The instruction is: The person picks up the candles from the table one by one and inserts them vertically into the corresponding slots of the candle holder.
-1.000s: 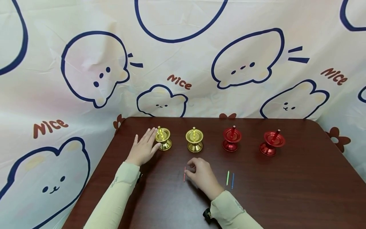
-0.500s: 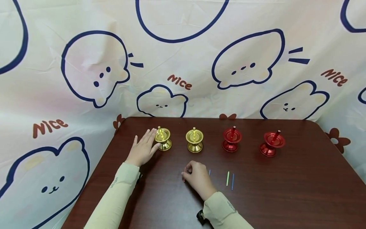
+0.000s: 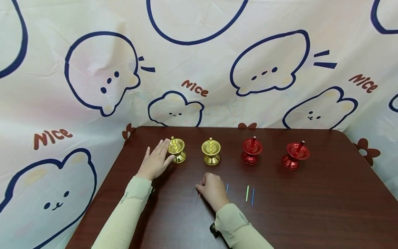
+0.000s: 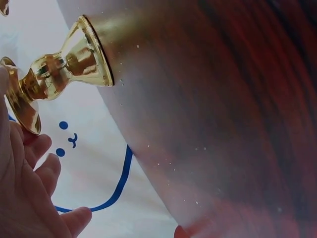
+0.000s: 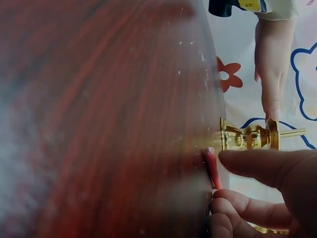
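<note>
My left hand point(image 3: 154, 161) is spread flat with straight fingers, its fingertips at the dish rim of the leftmost gold candle holder point(image 3: 178, 157). In the left wrist view that holder point(image 4: 74, 57) stands by the fingers, which are not wrapped round it. My right hand point(image 3: 213, 189) is low over the table at a thin red candle point(image 3: 200, 194). Seen from the right wrist, the red candle point(image 5: 213, 171) shows between the thumb point(image 5: 257, 164) and the bent fingers point(image 5: 252, 206), with a gap left between thumb and fingers.
A second gold candle holder point(image 3: 211, 159) and two red candle holders point(image 3: 250, 158) point(image 3: 291, 162) stand in a row along the back. Right of my right hand lie a blue candle point(image 3: 227, 188), a green candle point(image 3: 247, 193) and another blue candle point(image 3: 252, 197). A printed cloth point(image 3: 217, 114) hangs behind.
My right hand has moved slightly left, its thumb passing over the red candle, uncovering a blue candle to its right. The left hand and the candle holders have stayed put.
</note>
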The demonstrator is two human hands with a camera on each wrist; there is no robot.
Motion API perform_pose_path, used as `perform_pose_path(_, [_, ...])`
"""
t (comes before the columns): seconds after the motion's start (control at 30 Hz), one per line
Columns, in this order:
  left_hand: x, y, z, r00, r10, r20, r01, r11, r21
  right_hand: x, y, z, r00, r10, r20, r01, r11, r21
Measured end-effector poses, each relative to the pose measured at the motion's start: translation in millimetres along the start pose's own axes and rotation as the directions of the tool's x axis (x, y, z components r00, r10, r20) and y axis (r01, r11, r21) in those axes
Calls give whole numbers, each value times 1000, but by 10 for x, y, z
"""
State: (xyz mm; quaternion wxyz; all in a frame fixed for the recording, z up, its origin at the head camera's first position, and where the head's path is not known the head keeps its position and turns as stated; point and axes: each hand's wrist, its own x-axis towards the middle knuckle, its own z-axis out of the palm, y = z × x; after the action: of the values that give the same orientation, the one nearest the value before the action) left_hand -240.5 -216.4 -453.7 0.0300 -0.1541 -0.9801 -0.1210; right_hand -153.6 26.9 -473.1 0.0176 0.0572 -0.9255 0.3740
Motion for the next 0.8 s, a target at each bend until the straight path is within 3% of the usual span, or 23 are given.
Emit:
perform_pose_path(0.3, [19, 14, -22, 1000, -1, 6, 1, 1000, -2, 40, -33, 9, 1000, 17, 5, -16, 996, -85])
perform_pose_path(0.53, [21, 11, -28, 1000, -4, 11, 4, 1000, 3, 72, -38, 6, 998, 48, 40, -44, 993, -109])
perform_pose_path(0.8, [28, 12, -9, 1000, -9, 9, 9, 1000, -4, 85, -27, -20, 996, 26, 81, -17, 994, -112])
